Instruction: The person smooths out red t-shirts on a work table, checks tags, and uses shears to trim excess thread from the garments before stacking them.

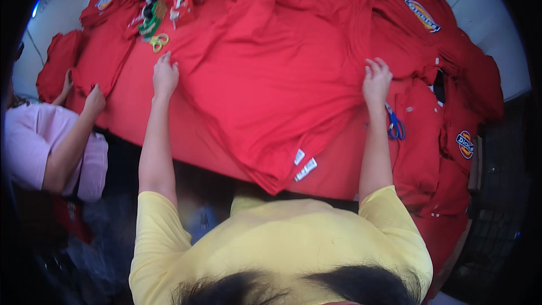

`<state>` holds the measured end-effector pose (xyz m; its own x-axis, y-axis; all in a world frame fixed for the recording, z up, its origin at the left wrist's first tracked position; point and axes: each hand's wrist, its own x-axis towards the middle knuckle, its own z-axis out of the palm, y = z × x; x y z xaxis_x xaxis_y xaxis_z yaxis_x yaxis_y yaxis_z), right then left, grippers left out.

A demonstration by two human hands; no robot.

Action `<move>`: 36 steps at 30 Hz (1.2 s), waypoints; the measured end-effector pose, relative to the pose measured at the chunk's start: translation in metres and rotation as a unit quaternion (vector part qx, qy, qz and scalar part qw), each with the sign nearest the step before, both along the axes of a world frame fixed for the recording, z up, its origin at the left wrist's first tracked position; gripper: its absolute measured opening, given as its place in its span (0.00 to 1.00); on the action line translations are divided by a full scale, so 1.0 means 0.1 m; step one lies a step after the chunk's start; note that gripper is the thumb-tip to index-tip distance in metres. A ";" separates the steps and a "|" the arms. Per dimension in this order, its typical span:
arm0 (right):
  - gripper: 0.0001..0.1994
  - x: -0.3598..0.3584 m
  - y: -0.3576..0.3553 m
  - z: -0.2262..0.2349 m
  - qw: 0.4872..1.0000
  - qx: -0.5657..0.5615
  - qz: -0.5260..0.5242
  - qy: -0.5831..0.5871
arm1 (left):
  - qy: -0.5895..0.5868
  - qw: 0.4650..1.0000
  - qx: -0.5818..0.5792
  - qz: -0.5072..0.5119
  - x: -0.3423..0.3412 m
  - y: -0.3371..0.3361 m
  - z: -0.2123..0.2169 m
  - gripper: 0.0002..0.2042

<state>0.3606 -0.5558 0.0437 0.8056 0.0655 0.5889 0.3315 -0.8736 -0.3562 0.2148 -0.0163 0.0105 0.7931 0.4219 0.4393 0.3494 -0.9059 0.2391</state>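
Note:
A red T-shirt (276,73) lies spread before me, wrinkled toward the top, its lower corner reaching the table's near edge. Two white tags (305,169) show on that corner. At the shirt's left edge is my left hand (165,77), fingers loosely apart and nothing seen in them. My right hand (376,83) is over the shirt's right edge with its fingers spread and slightly curled; whether it touches the cloth is hard to tell. Blue-handled scissors (395,124) lie just beside my right forearm.
Yellow-handled scissors (158,41), a green tape dispenser (150,17) and a red one (182,5) sit beyond my left hand. Piled red shirts (418,152) with badge prints cover the right and far sides. At left, a person in a pink top (51,141) handles another red garment (101,56).

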 end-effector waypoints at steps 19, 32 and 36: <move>0.32 2.62 2.22 -0.41 0.947 -0.250 -0.055 0.193 | 0.088 0.992 -0.085 0.036 0.25 0.41 -0.05 0.18; 0.28 -0.26 0.92 -0.68 0.968 -0.212 -0.076 0.113 | -0.151 0.964 -0.162 -0.148 0.52 0.84 -0.47 0.13; 0.22 -0.27 0.95 -0.66 0.983 -0.186 -0.014 0.006 | -0.072 0.957 -0.264 -0.093 0.59 1.31 -0.59 0.14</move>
